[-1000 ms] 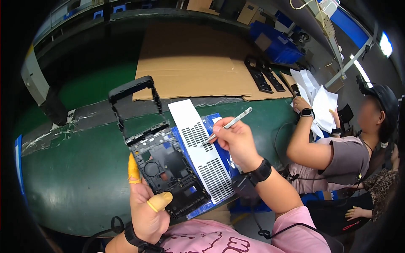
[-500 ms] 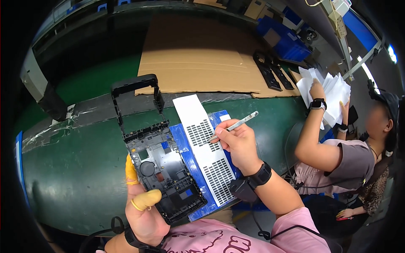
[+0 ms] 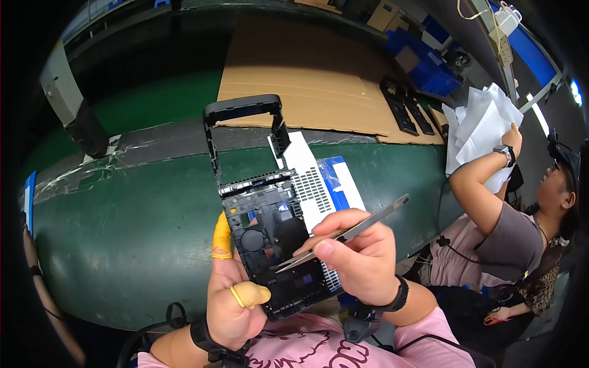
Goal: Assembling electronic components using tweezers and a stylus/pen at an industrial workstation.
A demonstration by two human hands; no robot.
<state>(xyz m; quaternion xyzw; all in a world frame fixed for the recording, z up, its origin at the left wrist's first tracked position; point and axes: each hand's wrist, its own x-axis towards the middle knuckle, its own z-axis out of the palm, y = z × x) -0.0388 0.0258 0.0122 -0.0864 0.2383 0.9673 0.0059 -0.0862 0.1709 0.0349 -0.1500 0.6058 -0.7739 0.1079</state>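
My left hand, with yellow finger cots on its thumb and a finger, grips the lower left edge of a black plastic housing. A raised carry-handle frame forms its far end, and a round disc shows inside. My right hand is closed on metal tweezers, slanted so that their tips are over the lower part of the housing. Whether a small piece is between the tips I cannot tell. Partly hidden behind the housing lies a white sheet with rows of small black rectangles, on a blue-wrapped block.
Flat cardboard covers the far side of the green table, with black plastic frames at its right end. To the right, a person handles white sheets. A blue bin stands farther back. Someone's arm shows at the left rim.
My right hand has carried the tweezers from the white sheet to over the housing. The housing has shifted right in view and covers more of the sheet. The neighbour's white sheets have moved.
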